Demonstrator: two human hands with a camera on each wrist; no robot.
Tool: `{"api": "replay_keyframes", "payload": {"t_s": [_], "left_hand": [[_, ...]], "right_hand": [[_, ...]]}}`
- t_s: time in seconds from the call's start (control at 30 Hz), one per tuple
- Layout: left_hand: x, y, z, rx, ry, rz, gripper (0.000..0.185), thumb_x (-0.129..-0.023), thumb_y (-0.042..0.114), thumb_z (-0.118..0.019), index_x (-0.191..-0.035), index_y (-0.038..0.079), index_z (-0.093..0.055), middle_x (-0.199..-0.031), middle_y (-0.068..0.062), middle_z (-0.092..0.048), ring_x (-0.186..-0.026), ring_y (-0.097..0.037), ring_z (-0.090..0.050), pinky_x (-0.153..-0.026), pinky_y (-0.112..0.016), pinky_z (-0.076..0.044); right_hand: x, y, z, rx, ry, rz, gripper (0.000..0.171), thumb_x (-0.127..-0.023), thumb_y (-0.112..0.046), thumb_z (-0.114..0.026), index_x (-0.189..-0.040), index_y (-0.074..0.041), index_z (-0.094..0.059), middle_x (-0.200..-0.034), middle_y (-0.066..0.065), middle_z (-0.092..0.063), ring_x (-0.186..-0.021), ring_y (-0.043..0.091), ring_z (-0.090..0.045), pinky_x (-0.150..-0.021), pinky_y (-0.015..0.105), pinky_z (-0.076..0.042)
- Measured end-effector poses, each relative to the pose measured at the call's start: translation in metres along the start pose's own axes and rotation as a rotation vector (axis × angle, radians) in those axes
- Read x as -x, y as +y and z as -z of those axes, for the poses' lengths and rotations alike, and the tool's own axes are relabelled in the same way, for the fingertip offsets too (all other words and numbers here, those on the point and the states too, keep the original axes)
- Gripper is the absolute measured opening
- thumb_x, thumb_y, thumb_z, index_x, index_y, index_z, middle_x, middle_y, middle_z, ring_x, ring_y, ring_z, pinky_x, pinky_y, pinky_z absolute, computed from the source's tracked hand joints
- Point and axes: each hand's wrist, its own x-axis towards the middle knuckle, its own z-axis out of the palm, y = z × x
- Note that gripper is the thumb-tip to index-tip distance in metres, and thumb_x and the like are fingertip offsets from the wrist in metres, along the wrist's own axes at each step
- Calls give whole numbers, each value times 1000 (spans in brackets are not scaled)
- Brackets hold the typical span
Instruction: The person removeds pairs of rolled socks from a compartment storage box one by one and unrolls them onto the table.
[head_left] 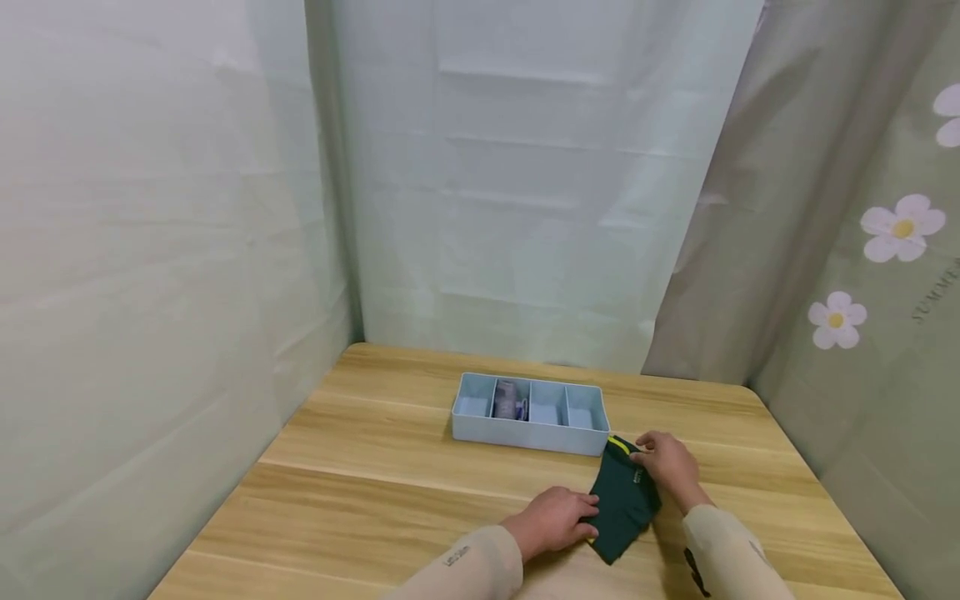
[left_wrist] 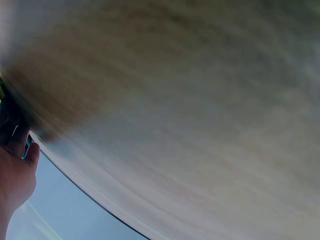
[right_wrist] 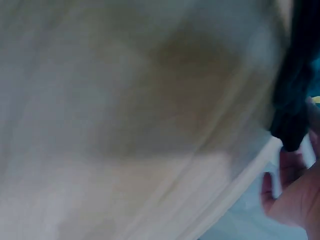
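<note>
A dark green folded piece of clothing [head_left: 624, 504] with bright yellow edging lies between the two hands, low and right of the middle in the head view. The left hand [head_left: 555, 518] grips its left edge, fingers over the cloth and thumb toward the near corner. At the upper right edge, close to the yellow strip, the right hand [head_left: 670, 464] pinches the fabric. Dark cloth [right_wrist: 292, 95] hangs by the right fingers in the right wrist view. The left wrist view catches the left hand [left_wrist: 17, 172] only at its edge, with the cloth mostly cut off.
Just beyond the cloth stands a light blue organizer box [head_left: 525, 432] with several compartments. A rolled grey item [head_left: 506, 400] sits in its second compartment from the left. The wooden table [head_left: 345, 500] is bordered by pale hanging curtains [head_left: 510, 208] at the back and sides.
</note>
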Motion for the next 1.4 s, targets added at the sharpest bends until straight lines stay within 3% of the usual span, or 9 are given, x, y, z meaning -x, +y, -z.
{"api": "replay_keyframes", "payload": {"t_s": [0.27, 0.43, 0.6, 0.8, 0.93, 1.0, 1.07, 1.17, 1.4], "left_hand": [[0, 1, 4, -9, -3, 1, 36, -99, 34, -62, -126, 12, -70, -135, 3, -61, -119, -5, -57, -98, -22, -44], [2, 2, 4, 7, -8, 3, 36, -99, 34, -62, -126, 12, -70, -135, 3, -61, -120, -5, -57, -99, -23, -44], [2, 0, 4, -2, 8, 1, 36, -99, 35, -62, -125, 12, -70, -135, 3, -61, -119, -5, -58, -98, -23, -45], [1, -2, 1, 18, -11, 0, 37, -99, 36, -61, -127, 13, -69, -135, 4, -61, -120, -4, -57, -98, -22, -44], [1, -1, 0, 10, -2, -15, 37, -99, 36, -61, -127, 12, -69, -135, 4, -61, -119, -4, -57, -98, -22, -44], [1, 0, 0, 7, 3, -21, 37, -99, 35, -61, -126, 12, -69, -135, 4, -61, -119, -4, -57, -99, -21, -44], [0, 0, 0, 12, 1, -19, 37, -99, 35, -61, -127, 12, -69, -135, 4, -61, -120, -4, -57, -99, -21, -44], [0, 0, 0, 24, -10, -16, 37, -99, 35, -60, -127, 12, -69, -136, 4, -60, -120, -4, -56, -99, -21, -43], [0, -1, 0, 23, -11, -10, 37, -99, 35, -61, -127, 12, -69, -136, 4, -61, -120, -4, -57, -99, -22, -44]], "right_hand": [[-1, 12, -7, -2, 46, 213, 18, -88, -9, -73, -104, -2, -76, -90, 9, -69, -82, 26, -64, -73, 47, -52], [6, 21, -5, 28, 3, 317, 23, -95, -17, -66, -108, -1, -76, -89, 6, -68, -81, 24, -63, -73, 44, -52], [9, 25, -3, 34, -53, 318, 35, -97, -28, -64, -116, 1, -73, -95, 7, -63, -87, 26, -60, -77, 47, -50], [2, 21, 3, 63, -79, 225, 28, -98, -22, -62, -110, 1, -74, -98, 16, -69, -92, 36, -63, -81, 55, -50], [-3, 20, 3, 59, -10, 92, 27, -95, -23, -67, -109, 0, -72, -102, 19, -69, -95, 40, -64, -79, 58, -48], [-3, 20, 3, 61, 42, 70, 26, -92, -22, -70, -106, -1, -71, -99, 17, -68, -89, 37, -63, -76, 57, -47], [-4, 20, 3, 59, 85, 93, 19, -90, -19, -72, -101, -3, -72, -93, 13, -68, -83, 32, -62, -73, 56, -45], [-4, 23, 2, 70, 75, 152, 15, -93, -17, -68, -96, -5, -75, -90, 10, -69, -80, 28, -62, -74, 54, -47], [-2, 32, 3, 33, -24, 205, 34, -92, -26, -71, -112, 1, -73, -100, 16, -69, -93, 36, -65, -83, 57, -50]]}}
